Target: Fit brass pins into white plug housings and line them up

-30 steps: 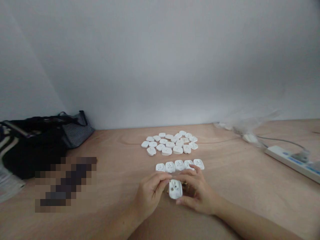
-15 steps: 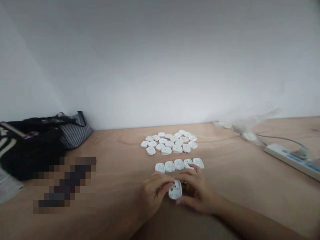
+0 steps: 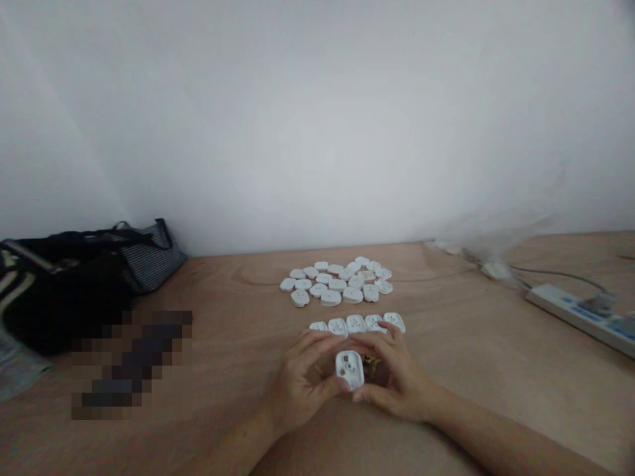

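Between my hands, near the table's front, is a small white plastic plug housing [image 3: 350, 378], its hollow inner side facing up. Two small brass-coloured pieces show in its left part. My left hand [image 3: 301, 383] is closed on it, the thumb at its lower left edge and the fingers curved over its far side. My right hand [image 3: 404, 380] grips its right side, thumb at the lower corner. Loose brass pieces [image 3: 372, 365] show inside the curl of my right hand. Just beyond my fingers lies a row of similar white housings [image 3: 356, 323], partly covered by my fingertips.
Several more white plastic pieces [image 3: 337, 285] lie grouped farther back on the wooden table [image 3: 233, 344]. A black bag [image 3: 74, 284] and a blurred-out dark object [image 3: 133, 363] are at left. At right are a power strip [image 3: 580, 314] with a cable and clear plastic wrap [image 3: 491, 241].
My left fingers have shifted from pinching at the housing's upper left to curving beyond it, thumb on its lower edge. A brass piece now shows in its upper left. The housing has turned slightly.
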`<state>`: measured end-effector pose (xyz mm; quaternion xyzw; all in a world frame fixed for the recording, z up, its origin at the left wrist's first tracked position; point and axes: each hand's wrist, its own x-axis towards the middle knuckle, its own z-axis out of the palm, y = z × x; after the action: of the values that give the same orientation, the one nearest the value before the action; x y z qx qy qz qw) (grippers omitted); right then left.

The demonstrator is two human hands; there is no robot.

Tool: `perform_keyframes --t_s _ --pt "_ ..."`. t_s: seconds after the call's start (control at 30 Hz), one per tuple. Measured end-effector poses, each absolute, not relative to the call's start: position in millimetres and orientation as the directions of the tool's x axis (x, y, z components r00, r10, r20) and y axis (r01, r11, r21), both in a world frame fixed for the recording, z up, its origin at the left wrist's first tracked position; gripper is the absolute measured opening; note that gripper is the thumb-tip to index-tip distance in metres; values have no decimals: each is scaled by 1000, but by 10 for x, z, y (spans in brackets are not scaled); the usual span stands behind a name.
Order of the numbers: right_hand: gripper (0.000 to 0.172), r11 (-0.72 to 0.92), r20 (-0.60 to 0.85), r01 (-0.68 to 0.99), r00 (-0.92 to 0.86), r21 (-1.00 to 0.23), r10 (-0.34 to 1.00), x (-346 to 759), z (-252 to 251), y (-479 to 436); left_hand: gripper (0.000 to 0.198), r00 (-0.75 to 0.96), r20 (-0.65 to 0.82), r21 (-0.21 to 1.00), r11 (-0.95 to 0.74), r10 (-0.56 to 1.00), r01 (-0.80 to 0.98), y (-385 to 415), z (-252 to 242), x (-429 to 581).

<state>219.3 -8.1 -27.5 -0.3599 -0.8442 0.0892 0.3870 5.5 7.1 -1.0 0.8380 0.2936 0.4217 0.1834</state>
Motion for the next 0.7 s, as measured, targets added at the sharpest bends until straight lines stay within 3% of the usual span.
perform_keyframes --t_s 0.1,0.33,0.5,0.7 --pt "73 719 583 548 -440 -428 683 2201 -314 -71 64 559 536 560 -762 632 326 85 5 43" --pt "81 688 543 571 -438 -448 717 2267 -213 -28 48 561 491 548 -737 666 396 74 25 63" --pt "21 637 396 661 -503 -398 769 2500 -27 -5 44 499 465 540 -681 731 494 70 11 39" --pt "11 630 349 689 -527 -358 775 2579 -50 24 45 471 444 553 -647 762 525 82 -30 28"
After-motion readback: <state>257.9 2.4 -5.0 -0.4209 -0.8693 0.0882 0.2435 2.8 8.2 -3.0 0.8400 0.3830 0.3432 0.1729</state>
